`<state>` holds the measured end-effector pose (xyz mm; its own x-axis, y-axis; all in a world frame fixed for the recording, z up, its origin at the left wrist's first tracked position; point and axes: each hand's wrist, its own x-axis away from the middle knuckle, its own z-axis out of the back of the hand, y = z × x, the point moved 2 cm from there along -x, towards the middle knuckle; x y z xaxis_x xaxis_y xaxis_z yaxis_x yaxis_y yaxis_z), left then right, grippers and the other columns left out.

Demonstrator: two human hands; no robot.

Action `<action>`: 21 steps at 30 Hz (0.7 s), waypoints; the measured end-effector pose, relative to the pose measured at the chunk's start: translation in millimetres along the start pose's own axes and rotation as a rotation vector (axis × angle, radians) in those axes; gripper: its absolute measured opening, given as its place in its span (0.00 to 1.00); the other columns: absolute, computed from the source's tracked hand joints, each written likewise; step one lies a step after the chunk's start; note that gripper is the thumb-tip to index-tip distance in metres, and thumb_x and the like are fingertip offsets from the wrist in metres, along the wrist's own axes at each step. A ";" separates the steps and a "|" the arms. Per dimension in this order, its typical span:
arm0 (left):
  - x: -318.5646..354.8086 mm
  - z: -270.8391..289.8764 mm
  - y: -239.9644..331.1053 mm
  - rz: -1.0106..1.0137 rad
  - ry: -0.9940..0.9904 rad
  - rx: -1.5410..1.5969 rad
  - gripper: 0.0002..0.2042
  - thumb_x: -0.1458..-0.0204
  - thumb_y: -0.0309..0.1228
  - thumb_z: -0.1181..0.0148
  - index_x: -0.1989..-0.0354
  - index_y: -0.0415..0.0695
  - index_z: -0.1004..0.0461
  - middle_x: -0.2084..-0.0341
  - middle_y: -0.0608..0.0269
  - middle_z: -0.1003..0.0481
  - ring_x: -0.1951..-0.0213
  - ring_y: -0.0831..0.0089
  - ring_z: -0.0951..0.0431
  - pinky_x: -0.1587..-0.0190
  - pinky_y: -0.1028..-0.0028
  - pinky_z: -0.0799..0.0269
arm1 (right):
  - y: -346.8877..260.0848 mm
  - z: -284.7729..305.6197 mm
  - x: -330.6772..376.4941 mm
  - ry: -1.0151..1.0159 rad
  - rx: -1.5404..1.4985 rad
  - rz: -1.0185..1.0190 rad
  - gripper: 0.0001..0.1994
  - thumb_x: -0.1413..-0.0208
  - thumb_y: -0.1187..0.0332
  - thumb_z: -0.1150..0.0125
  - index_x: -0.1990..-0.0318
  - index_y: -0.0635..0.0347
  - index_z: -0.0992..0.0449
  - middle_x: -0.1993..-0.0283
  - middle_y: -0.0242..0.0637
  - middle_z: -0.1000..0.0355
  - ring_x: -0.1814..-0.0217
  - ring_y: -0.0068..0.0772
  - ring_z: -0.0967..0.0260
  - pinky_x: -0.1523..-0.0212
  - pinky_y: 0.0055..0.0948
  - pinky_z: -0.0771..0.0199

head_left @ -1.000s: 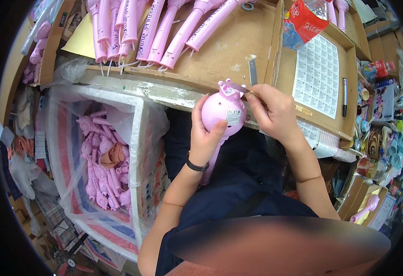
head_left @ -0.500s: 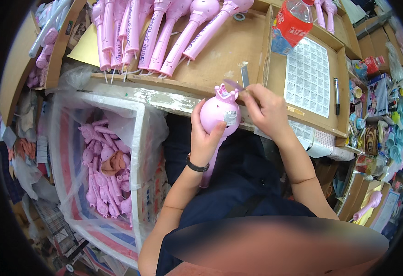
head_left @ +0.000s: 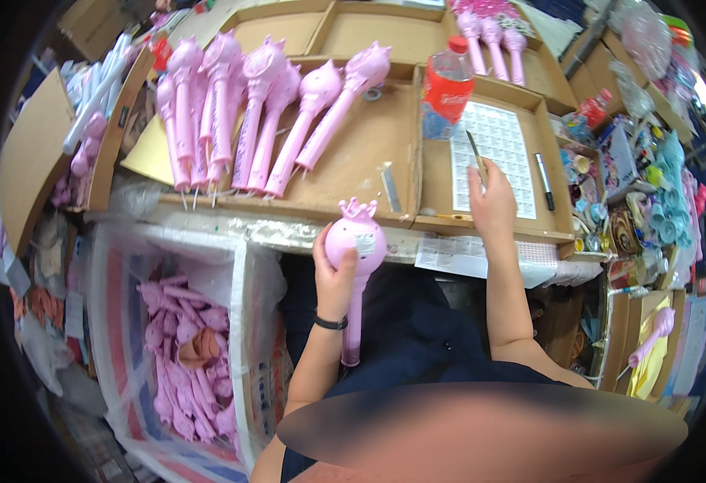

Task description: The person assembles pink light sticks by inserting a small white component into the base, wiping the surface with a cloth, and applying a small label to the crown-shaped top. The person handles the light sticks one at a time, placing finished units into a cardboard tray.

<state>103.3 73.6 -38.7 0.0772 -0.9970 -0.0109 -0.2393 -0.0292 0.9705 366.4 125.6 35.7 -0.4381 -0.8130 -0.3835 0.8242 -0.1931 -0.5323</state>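
Note:
My left hand (head_left: 334, 278) grips a pink toy wand (head_left: 355, 302) just below its round head, thumb pressed near a small pale label. The wand stands nearly upright, crown at the top, its handle reaching down over my lap. My right hand (head_left: 494, 197) pinches a slim craft knife (head_left: 474, 150), its dark narrow blade pointing away from me. That hand is above the sheet of printed labels (head_left: 507, 151) in the right tray, apart from the wand. Whether the blade touches the sheet or carries a label, I cannot tell.
Several pink wands (head_left: 248, 113) lie in the cardboard tray (head_left: 361, 181), near a metal blade (head_left: 390, 187). A red-labelled bottle (head_left: 447, 92) and a black marker (head_left: 544, 181) flank the label sheet. At lower left, a plastic-lined bin (head_left: 243, 322) holds more wands.
My right hand has moved the craft knife from the wand's crown to the right, over the label sheet. My left hand still holds the wand. The view has shifted, showing more of the table's far side.

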 end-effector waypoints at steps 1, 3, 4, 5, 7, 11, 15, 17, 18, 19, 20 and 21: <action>-1.6 -0.8 1.9 0.038 -0.006 0.065 0.29 0.45 0.37 0.41 0.39 0.38 0.44 0.48 0.54 0.36 0.48 0.68 0.33 0.45 0.69 0.35 | -0.6 5.0 3.8 0.070 0.016 0.199 0.18 0.44 0.60 0.42 0.51 0.62 0.29 0.55 0.46 0.27 0.54 0.48 0.30 0.55 0.39 0.30; -6.0 -4.3 10.5 0.115 -0.029 0.166 0.28 0.43 0.41 0.43 0.40 0.38 0.44 0.50 0.57 0.33 0.51 0.69 0.30 0.48 0.69 0.31 | -11.1 7.9 23.6 0.132 0.073 0.434 0.21 0.45 0.60 0.41 0.49 0.65 0.30 0.50 0.48 0.30 0.48 0.50 0.32 0.50 0.40 0.32; -8.8 -6.8 19.6 0.052 -0.072 0.262 0.30 0.43 0.46 0.45 0.40 0.39 0.44 0.51 0.57 0.32 0.52 0.69 0.28 0.51 0.69 0.29 | -18.7 7.9 41.0 -0.018 -0.111 0.460 0.23 0.46 0.59 0.40 0.48 0.66 0.31 0.48 0.49 0.31 0.47 0.50 0.32 0.48 0.41 0.33; -10.2 -8.2 29.0 0.060 -0.072 0.342 0.31 0.42 0.51 0.48 0.40 0.39 0.44 0.53 0.57 0.31 0.54 0.69 0.27 0.53 0.70 0.27 | -27.9 9.7 63.7 -0.180 -0.309 0.470 0.25 0.47 0.58 0.38 0.47 0.66 0.32 0.46 0.50 0.33 0.47 0.51 0.33 0.46 0.41 0.33; -14.3 -9.0 52.3 -0.007 0.029 0.385 0.38 0.45 0.63 0.59 0.38 0.43 0.45 0.54 0.57 0.30 0.56 0.67 0.25 0.59 0.65 0.24 | -44.1 16.1 106.0 -0.509 -0.561 0.431 0.30 0.50 0.57 0.35 0.45 0.67 0.36 0.46 0.50 0.33 0.45 0.52 0.33 0.45 0.40 0.33; -18.0 -11.5 92.1 -0.185 0.121 0.600 0.41 0.48 0.67 0.59 0.37 0.45 0.46 0.47 0.55 0.34 0.48 0.62 0.30 0.50 0.55 0.29 | -48.8 19.8 147.8 -0.971 -0.535 0.170 0.30 0.52 0.55 0.33 0.45 0.62 0.36 0.55 0.49 0.27 0.51 0.51 0.29 0.51 0.38 0.29; -0.5 -18.0 94.3 -0.271 -0.219 0.355 0.32 0.40 0.50 0.54 0.36 0.38 0.47 0.42 0.52 0.37 0.41 0.62 0.35 0.40 0.59 0.38 | -26.9 38.8 117.3 -0.743 -0.709 0.132 0.25 0.51 0.63 0.32 0.48 0.62 0.33 0.62 0.37 0.27 0.61 0.28 0.28 0.62 0.27 0.28; 12.1 -13.7 80.8 -0.266 -0.375 0.082 0.22 0.39 0.30 0.51 0.39 0.35 0.42 0.43 0.52 0.35 0.42 0.66 0.34 0.40 0.67 0.39 | -13.7 38.8 66.7 -0.612 -1.084 -0.184 0.25 0.49 0.60 0.35 0.47 0.62 0.35 0.67 0.37 0.29 0.70 0.24 0.29 0.74 0.22 0.30; 19.7 -8.9 71.0 -0.181 -0.366 0.069 0.18 0.43 0.19 0.50 0.43 0.33 0.37 0.48 0.54 0.30 0.46 0.70 0.30 0.42 0.73 0.37 | -7.2 41.9 34.2 -0.466 -1.066 -0.211 0.18 0.45 0.60 0.40 0.54 0.62 0.33 0.72 0.35 0.29 0.80 0.21 0.32 0.84 0.17 0.38; 25.9 -2.9 62.3 -0.151 -0.382 -0.023 0.15 0.42 0.21 0.50 0.47 0.33 0.34 0.53 0.56 0.27 0.50 0.73 0.27 0.45 0.76 0.35 | -3.4 43.6 -9.1 -0.423 -1.086 -0.135 0.21 0.43 0.55 0.43 0.53 0.62 0.35 0.74 0.34 0.29 0.86 0.18 0.39 0.89 0.17 0.44; 32.4 3.9 53.4 -0.092 -0.380 -0.043 0.13 0.42 0.21 0.49 0.48 0.33 0.32 0.55 0.57 0.26 0.52 0.73 0.26 0.47 0.76 0.34 | 2.7 46.6 -54.8 -0.448 -1.010 -0.131 0.23 0.43 0.50 0.45 0.54 0.62 0.33 0.77 0.33 0.29 0.87 0.15 0.42 0.89 0.17 0.46; 39.2 10.8 45.1 -0.038 -0.371 -0.053 0.12 0.42 0.22 0.49 0.50 0.34 0.31 0.57 0.58 0.25 0.53 0.74 0.26 0.48 0.77 0.33 | 7.4 42.9 -99.4 -0.383 -0.932 -0.165 0.23 0.46 0.48 0.42 0.56 0.60 0.32 0.80 0.31 0.29 0.88 0.13 0.45 0.89 0.15 0.49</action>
<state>85.1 32.4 2.1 -0.2736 -0.9538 -0.1241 -0.1917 -0.0724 0.9788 431.5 181.5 102.2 -0.2424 -0.9675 -0.0721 0.0856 0.0527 -0.9949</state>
